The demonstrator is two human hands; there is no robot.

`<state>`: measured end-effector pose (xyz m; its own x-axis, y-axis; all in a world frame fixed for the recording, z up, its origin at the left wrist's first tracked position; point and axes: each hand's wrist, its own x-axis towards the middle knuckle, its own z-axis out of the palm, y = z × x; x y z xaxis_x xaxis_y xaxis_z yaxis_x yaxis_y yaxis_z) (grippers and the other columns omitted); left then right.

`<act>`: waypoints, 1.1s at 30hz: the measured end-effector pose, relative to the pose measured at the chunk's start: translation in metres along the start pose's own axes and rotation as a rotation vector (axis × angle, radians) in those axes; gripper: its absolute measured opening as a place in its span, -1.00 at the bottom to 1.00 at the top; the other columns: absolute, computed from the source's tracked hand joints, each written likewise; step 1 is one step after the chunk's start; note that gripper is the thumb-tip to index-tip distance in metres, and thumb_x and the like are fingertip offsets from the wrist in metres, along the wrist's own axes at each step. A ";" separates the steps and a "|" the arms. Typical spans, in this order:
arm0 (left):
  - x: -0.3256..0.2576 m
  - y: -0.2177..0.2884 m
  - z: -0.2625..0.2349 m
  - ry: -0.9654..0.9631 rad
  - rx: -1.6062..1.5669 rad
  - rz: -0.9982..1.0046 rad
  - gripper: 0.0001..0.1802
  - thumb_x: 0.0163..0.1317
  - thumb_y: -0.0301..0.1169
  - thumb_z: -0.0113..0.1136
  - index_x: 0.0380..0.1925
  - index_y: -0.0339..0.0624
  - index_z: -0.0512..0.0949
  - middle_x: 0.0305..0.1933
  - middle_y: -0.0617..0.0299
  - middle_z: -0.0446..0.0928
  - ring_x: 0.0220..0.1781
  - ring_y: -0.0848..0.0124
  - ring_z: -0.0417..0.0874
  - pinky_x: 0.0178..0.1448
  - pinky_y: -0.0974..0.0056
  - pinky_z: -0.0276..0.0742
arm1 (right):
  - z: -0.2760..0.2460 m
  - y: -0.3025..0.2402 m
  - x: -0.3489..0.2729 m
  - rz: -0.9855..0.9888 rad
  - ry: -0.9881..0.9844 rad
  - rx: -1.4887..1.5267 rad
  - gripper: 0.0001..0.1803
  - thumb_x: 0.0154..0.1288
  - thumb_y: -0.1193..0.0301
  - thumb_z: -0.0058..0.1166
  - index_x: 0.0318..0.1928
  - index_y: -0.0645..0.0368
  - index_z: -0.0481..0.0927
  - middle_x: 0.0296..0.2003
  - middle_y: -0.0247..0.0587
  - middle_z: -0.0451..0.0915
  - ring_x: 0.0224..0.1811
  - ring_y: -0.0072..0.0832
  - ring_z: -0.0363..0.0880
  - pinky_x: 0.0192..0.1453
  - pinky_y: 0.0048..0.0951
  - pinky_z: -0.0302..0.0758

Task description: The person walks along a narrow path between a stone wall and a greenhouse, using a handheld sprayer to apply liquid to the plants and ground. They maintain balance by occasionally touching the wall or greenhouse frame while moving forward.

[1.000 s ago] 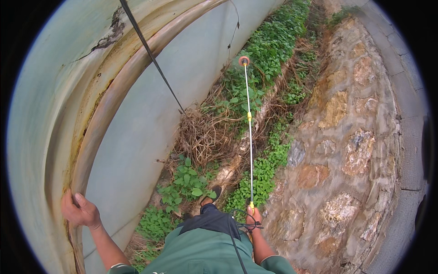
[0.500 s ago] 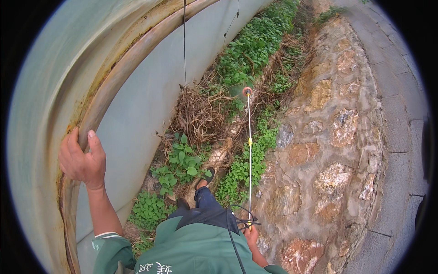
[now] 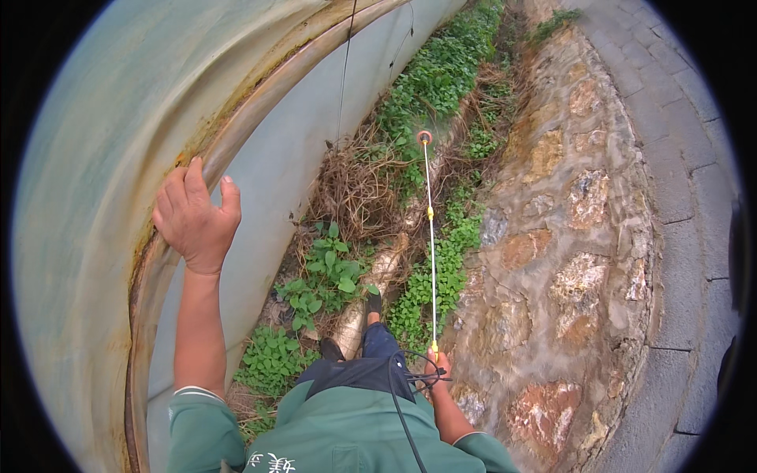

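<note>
My left hand is up at the side of a plastic-sheeted wall, its fingers over a brown-stained rolled edge of the sheeting and its thumb apart on the near side. Low at my right side, my right hand is closed round the yellow-ended grip of a long white spray wand. The wand points straight ahead along the ditch, and its round orange-red nozzle hangs over weeds, with a faint haze near it. A thin black hose loops beside my right hand.
Pale sheeting closes off the left. A sloping stone wall rises on the right, with grey paving beyond it. Green weeds, dry stalks and a pale pipe-like length fill the narrow strip. A dark cord hangs ahead.
My left hand has shifted forward along the rolled edge. The right hand and wand have moved slightly forward too, and my feet have changed position.
</note>
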<state>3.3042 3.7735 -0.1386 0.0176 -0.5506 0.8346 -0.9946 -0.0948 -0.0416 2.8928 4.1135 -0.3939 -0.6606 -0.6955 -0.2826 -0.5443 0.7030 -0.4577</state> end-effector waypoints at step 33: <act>-0.012 -0.014 0.011 0.060 0.134 0.186 -0.47 0.06 -0.14 0.21 0.08 -0.01 0.53 -0.01 0.25 0.52 0.02 0.26 0.54 0.03 0.15 0.44 | 0.043 0.060 -0.097 0.132 -0.085 0.306 -0.51 0.44 0.05 0.01 -0.40 0.27 0.47 -0.60 -0.08 0.46 -0.55 -0.24 0.45 -0.42 -0.19 0.38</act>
<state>3.3192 3.7726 -0.1537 -0.1753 -0.5191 0.8365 -0.9576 -0.1076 -0.2674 2.9464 4.2169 -0.4303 -0.6626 -0.6201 -0.4199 -0.2675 0.7197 -0.6407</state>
